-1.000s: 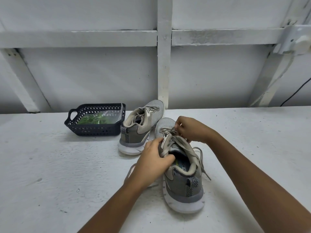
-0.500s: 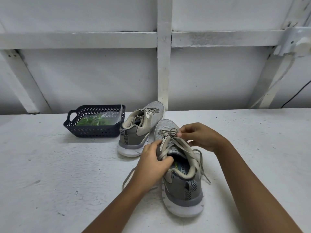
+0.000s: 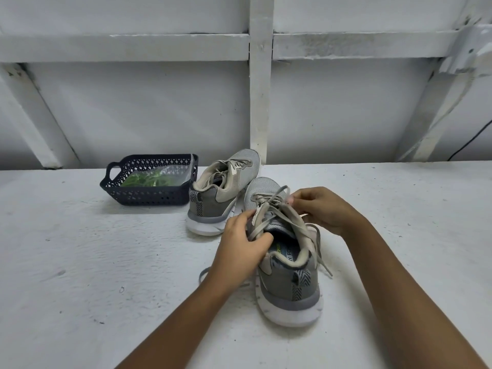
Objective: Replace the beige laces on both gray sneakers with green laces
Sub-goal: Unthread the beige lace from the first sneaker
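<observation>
The near sneaker [image 3: 290, 291] stands on the desk [image 3: 80, 275], heel toward the person, its beige lace [image 3: 294, 222] slack across the tongue. The lace looks soft, light and limp, so it should slide through the eyelets if pulled close to each hole, while the shoe is light enough to need steadying. The left hand [image 3: 239, 246] does that, its fingers [image 3: 261, 239] curled round the collar's edge and a loose strand. The right hand [image 3: 322, 209] reaches over from the other side, wrist bent, fingertips pinching the lace near the toe-end eyelets. The far sneaker [image 3: 226, 187] stands laced just beside the basket [image 3: 149, 195] of green laces [image 3: 143, 179].
</observation>
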Demonstrator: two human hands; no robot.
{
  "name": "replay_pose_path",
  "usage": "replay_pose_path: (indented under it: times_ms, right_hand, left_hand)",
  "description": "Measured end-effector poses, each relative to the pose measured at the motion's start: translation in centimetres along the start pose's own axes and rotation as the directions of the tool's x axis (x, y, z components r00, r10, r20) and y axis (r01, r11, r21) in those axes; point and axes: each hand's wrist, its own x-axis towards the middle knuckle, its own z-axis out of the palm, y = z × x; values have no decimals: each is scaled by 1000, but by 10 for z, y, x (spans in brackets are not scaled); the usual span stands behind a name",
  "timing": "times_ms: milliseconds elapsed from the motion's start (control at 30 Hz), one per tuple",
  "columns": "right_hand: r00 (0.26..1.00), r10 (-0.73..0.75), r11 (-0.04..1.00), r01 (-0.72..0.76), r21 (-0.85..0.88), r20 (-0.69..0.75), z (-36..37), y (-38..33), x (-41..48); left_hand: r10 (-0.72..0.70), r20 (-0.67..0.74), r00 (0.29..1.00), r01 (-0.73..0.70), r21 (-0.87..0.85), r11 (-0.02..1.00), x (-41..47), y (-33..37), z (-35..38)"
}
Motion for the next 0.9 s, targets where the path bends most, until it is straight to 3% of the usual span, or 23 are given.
replay_pose_path:
  times_ms: [100,133,233,300,400,533,600,700,800,900]
  right_hand:
    - [985,18,988,9,157,-170,0,-4,2]
    - [983,27,990,-2,140,-182,-2,-5,0]
    - [996,9,987,-24,-161,-90,2,0,-3]
    - [994,-67,971,46,-234,-81,10,1,-2]
    - [984,-123,989,110,-101,-128,14,-2,1]
    - [950,-46,991,82,106,-309,4,-2,-2]
    - [935,-9,993,49,103,-353,2,-1,-3]
    - [977,60,998,-58,14,-205,1,-3,-5]
    - [999,24,998,-27,-56,-41,0,-1,-5]
    - [991,-47,999,45,-21,-129,1,-1,-4]
  left_hand:
    - [-1,-4,1000,1,-8,1000,-1,0,0]
    - [-1,-4,1000,1,-11,1000,-1,0,0]
    - [4,-4,1000,-4,-17,1000,-2,2,0]
    - [4,-1,1000,-4,-18,1000,-2,2,0]
    - [-7,-7,1000,7,-16,1000,-2,3,0]
    - [0,-10,1000,0,-14,1000,-3,2,1]
    - [6,-12,1000,-6,-12,1000,-2,1,1]
    - [1,-14,1000,-1,-23,1000,-1,-1,1]
    - [-2,-17,1000,1,-31,1000,-1,-2,1]
    - [4,-20,1000,-4,-27,1000,-1,-1,2]
